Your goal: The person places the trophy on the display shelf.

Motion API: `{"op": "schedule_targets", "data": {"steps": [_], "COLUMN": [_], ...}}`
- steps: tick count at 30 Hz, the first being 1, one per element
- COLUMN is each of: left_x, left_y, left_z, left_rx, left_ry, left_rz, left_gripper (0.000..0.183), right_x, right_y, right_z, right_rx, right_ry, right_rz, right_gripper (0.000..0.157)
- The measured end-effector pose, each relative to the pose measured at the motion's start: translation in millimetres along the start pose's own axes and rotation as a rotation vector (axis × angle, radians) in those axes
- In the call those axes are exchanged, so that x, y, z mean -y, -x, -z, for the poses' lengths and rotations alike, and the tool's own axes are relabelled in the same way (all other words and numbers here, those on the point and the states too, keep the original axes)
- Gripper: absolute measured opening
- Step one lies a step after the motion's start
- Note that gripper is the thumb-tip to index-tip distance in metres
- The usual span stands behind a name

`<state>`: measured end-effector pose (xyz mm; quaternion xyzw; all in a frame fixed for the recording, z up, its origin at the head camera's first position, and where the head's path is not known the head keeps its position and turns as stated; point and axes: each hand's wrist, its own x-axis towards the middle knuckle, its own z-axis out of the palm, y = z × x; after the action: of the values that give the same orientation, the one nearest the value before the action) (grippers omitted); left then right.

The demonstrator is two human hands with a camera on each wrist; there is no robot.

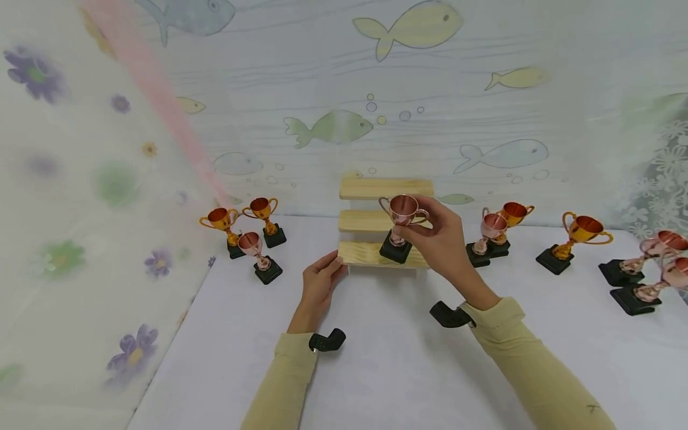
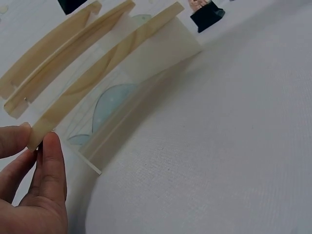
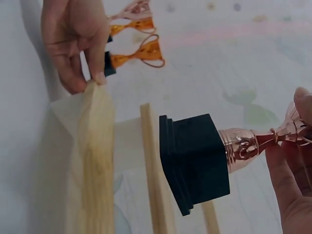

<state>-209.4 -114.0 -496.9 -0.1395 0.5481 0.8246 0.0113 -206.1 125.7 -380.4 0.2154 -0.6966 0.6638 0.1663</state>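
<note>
A three-step wooden display rack point(image 1: 359, 254) stands at the back of the table. At its left end, my left hand point(image 1: 319, 285) pinches the lowest step between thumb and fingers, plain in the left wrist view on the wooden plank point(image 2: 105, 66). My right hand point(image 1: 443, 242) grips a rose-gold trophy cup point(image 1: 403, 208) around its stem. The trophy is upright, in front of the rack's right half in the head view. Its black base point(image 3: 197, 161) overlaps the steps in the right wrist view.
Two gold trophies point(image 1: 261, 209) and a rose-gold trophy point(image 1: 251, 243) stand left of the rack. To the right are a rose-gold trophy point(image 1: 493, 225), another gold trophy point(image 1: 584, 229) and several more. A fish-patterned sheet point(image 1: 301, 71) hangs behind, a flowered one point(image 1: 80, 197) at left.
</note>
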Motion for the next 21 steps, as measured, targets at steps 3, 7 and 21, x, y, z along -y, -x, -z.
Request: {"op": "schedule_targets", "data": {"steps": [3, 7, 21], "left_x": [0.3, 0.7, 1.6], "left_y": [-0.6, -1.5, -0.9], "left_z": [0.4, 0.3, -0.3], "left_rx": [-0.004, -0.014, -0.006], "left_ry": [0.003, 0.011, 0.011], "left_rz": [-0.001, 0.003, -0.015], "left_gripper": [0.037, 0.037, 0.037], "right_x": [-1.0, -4.2, -13.6], "right_y": [-14.9, -35.0, -99.8], "right_z": [-7.6, -15.0, -34.1], "right_rx": [0.015, 0.02, -0.017], "right_ry": [-0.02, -0.016, -0.001], "right_rz": [0.019, 0.042, 0.113], "right_gripper": [0.053, 0.052, 0.044]}}
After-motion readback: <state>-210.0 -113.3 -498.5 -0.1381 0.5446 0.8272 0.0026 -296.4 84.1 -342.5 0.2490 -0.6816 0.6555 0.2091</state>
